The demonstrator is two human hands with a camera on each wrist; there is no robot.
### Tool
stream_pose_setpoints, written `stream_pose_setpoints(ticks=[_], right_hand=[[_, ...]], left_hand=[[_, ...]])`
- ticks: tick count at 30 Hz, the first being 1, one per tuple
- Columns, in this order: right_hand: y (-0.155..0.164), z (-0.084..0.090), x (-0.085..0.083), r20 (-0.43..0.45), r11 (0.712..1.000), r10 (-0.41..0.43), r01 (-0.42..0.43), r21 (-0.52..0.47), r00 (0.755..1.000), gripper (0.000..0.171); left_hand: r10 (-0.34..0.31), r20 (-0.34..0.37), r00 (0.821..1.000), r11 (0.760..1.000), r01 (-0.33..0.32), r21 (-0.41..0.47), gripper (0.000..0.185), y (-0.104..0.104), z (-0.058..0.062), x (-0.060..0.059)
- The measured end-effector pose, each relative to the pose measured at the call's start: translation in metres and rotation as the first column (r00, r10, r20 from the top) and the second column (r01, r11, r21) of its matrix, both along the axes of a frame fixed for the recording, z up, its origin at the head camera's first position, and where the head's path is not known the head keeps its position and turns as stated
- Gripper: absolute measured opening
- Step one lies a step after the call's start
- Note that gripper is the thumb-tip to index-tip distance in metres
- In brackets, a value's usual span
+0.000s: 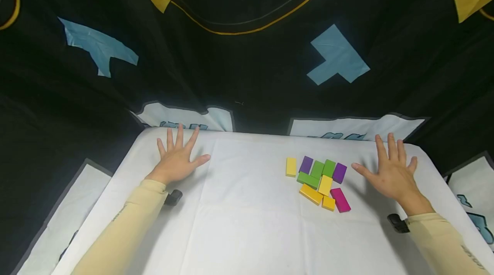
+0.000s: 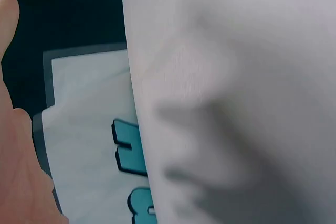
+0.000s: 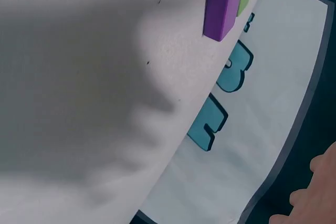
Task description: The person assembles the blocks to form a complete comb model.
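My left hand (image 1: 179,158) lies flat and open on the white table (image 1: 239,219) at the far left, fingers spread, holding nothing. My right hand (image 1: 390,171) lies flat and open at the far right, just right of a cluster of several coloured blocks (image 1: 319,178). The cluster has a yellow block (image 1: 291,166), two purple blocks (image 1: 306,164), green blocks (image 1: 317,168), orange blocks (image 1: 311,193) and a magenta block (image 1: 340,200). The right wrist view shows a purple block (image 3: 223,4) at the table's edge and some fingertips (image 3: 315,195). In the left wrist view only a thumb edge (image 2: 10,124) shows.
A black cloth backdrop (image 1: 247,52) with blue and yellow shapes hangs behind the table. White printed panels (image 1: 351,128) lie past the far edge. A small black wrist device (image 1: 173,197) sits by each sleeve. The table's middle and front are bare white cloth.
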State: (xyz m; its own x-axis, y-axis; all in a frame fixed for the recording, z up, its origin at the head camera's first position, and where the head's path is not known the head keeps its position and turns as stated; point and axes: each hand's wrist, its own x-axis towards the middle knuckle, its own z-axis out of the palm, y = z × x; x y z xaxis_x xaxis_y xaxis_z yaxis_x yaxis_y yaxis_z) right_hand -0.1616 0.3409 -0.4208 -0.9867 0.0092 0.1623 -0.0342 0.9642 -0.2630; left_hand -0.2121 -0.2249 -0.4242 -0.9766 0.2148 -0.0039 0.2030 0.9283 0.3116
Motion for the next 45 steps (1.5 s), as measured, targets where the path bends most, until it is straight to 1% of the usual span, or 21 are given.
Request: stream_pose_setpoints(ticks=[5,15,21,28,34,39,45], right_hand=[[-0.006,0.0,0.0,-0.024,1.0,0.008,-0.009,-0.014,1.0,0.106],[-0.025,0.0,-0.001,-0.049,0.999,0.017,-0.019,-0.043,0.999,0.103],[-0.037,-0.004,-0.005,-0.057,0.998,0.02,-0.023,-0.058,0.998,0.101],[-0.052,-0.01,-0.007,-0.069,0.994,0.041,-0.048,-0.097,0.997,0.095],[-0.064,-0.013,-0.008,-0.06,0.987,0.071,-0.078,-0.137,0.996,0.092],[-0.073,-0.016,-0.01,-0.048,0.982,0.086,-0.093,-0.163,0.995,0.089],[-0.084,-0.018,-0.013,0.003,0.981,0.094,-0.092,-0.168,0.996,0.086]], left_hand=[[-0.012,0.002,1.0,0.999,0.012,0.039,0.096,0.014,-0.006,0.002],[-0.046,0.016,0.999,0.995,0.045,0.09,0.094,0.049,-0.022,0.005],[-0.068,0.032,0.997,0.991,0.064,0.12,0.092,0.073,-0.027,0.006],[-0.099,0.05,0.994,0.988,0.092,0.124,0.09,0.096,-0.032,0.007],[-0.126,0.057,0.99,0.982,0.117,0.149,0.089,0.113,-0.038,0.007],[-0.133,0.062,0.989,0.976,0.12,0.182,0.087,0.126,-0.042,0.009],[-0.149,0.059,0.987,0.969,0.134,0.206,0.085,0.144,-0.046,0.011]])
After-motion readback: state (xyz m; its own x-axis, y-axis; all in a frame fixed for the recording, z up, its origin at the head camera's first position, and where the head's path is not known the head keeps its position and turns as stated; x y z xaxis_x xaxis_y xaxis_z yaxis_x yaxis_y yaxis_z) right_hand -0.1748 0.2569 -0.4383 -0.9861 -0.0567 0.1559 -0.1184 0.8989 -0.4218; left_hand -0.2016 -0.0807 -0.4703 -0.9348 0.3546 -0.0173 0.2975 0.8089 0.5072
